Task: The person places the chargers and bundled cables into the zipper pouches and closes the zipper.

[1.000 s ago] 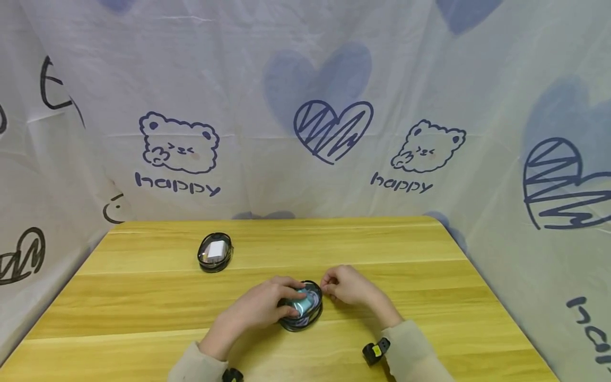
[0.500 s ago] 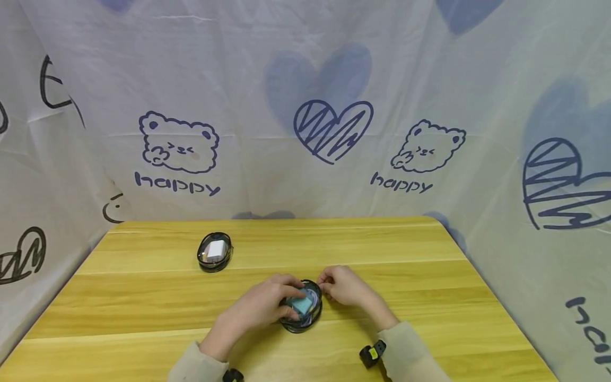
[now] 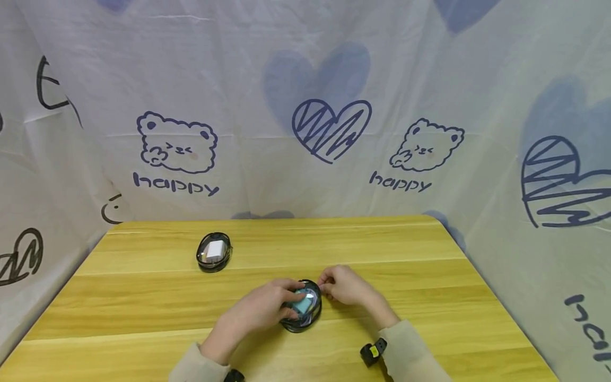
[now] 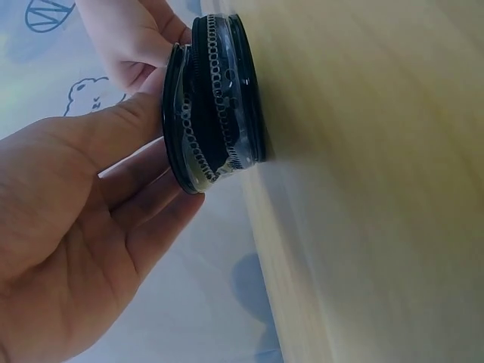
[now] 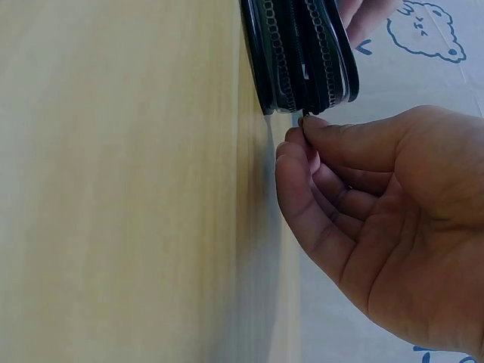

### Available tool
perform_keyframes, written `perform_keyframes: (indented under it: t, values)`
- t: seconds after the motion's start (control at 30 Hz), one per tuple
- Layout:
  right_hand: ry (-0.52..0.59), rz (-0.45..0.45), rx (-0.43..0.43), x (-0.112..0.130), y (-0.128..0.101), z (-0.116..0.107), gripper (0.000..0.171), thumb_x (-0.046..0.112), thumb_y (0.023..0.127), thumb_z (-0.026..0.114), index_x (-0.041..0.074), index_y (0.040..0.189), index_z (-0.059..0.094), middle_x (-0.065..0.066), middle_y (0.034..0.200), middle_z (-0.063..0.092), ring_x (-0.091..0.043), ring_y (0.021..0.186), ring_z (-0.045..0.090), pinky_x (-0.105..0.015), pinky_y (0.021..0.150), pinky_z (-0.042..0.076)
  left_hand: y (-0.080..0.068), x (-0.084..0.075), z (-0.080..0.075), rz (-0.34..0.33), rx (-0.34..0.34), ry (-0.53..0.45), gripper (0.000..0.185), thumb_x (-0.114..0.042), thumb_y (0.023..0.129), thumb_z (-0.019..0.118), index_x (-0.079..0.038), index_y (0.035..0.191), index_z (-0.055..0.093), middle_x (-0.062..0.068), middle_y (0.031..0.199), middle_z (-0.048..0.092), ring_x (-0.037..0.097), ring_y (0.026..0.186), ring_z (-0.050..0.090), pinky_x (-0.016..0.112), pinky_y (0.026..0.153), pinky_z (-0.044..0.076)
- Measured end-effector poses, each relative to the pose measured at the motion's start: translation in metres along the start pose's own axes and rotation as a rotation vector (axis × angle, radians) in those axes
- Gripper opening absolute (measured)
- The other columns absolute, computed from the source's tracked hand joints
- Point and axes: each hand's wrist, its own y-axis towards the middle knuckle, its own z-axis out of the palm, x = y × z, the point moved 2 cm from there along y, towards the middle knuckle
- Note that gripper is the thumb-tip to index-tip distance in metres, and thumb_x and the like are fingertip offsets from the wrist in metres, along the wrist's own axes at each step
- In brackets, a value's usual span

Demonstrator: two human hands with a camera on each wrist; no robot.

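Note:
A small round black zip pouch [image 3: 305, 313] with a clear lid and a teal thing inside lies on the wooden table [image 3: 406, 254] near its front. My left hand [image 3: 286, 300] lies over the pouch from the left and holds its rim between thumb and fingers. In the left wrist view the left hand [image 4: 162, 159] has its fingers [image 4: 144, 204] against the lid of the pouch [image 4: 223, 98]. My right hand [image 3: 325, 288] is at the pouch's right edge. In the right wrist view this right hand [image 5: 304, 130] pinches the zip pull beside the pouch [image 5: 302, 53].
A second round black pouch [image 3: 214, 252] with a white thing inside sits at the back left of the table. Printed cloth [image 3: 305, 106] hangs close behind the table and along both sides. Each wrist wears a small black camera [image 3: 373, 352].
Both hands stay at the pouch. The right hand has crept a little to the left along the rim, and the pouch has shifted slightly under the left hand.

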Motion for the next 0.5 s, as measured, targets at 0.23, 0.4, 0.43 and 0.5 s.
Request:
perform_keyframes:
  t: [0.23,0.4,0.43,0.5]
  values:
    - [-0.02,-0.045,0.054,-0.001,-0.002,-0.006,0.013,0.0,0.101,0.062,0.003,0.092,0.07,-0.005,0.076,0.066,-0.015,0.066,0.06,-0.023,0.055,0.049,-0.001,-0.002,0.0,-0.013,-0.01,0.016,0.044,-0.018,0.09,0.081,-0.001,0.13,0.071,0.016,0.143,0.062,0.035,0.128,0.062,0.046,0.105,0.055]
    - [0.014,-0.044,0.119,-0.003,-0.006,-0.011,0.012,0.0,0.101,0.063,0.002,0.092,0.071,-0.005,0.079,0.066,-0.015,0.067,0.061,-0.023,0.057,0.05,-0.001,-0.002,0.0,-0.008,-0.011,0.008,0.045,-0.017,0.089,0.082,-0.001,0.129,0.071,0.016,0.142,0.062,0.035,0.127,0.062,0.045,0.104,0.055]
    - [0.021,-0.04,0.125,-0.004,-0.006,-0.011,0.011,0.0,0.101,0.063,0.002,0.092,0.071,-0.005,0.08,0.066,-0.015,0.067,0.061,-0.024,0.057,0.051,-0.001,-0.002,0.0,-0.006,-0.011,0.003,0.045,-0.017,0.089,0.082,-0.001,0.129,0.071,0.016,0.142,0.062,0.034,0.127,0.062,0.044,0.104,0.055]
    - [0.027,-0.032,0.127,-0.005,-0.006,-0.012,0.012,0.001,0.101,0.063,0.002,0.093,0.071,-0.004,0.081,0.067,-0.015,0.067,0.061,-0.025,0.058,0.052,0.0,-0.001,0.0,-0.006,-0.005,-0.016,0.045,-0.017,0.089,0.082,-0.001,0.129,0.071,0.016,0.143,0.062,0.034,0.127,0.062,0.045,0.104,0.055]
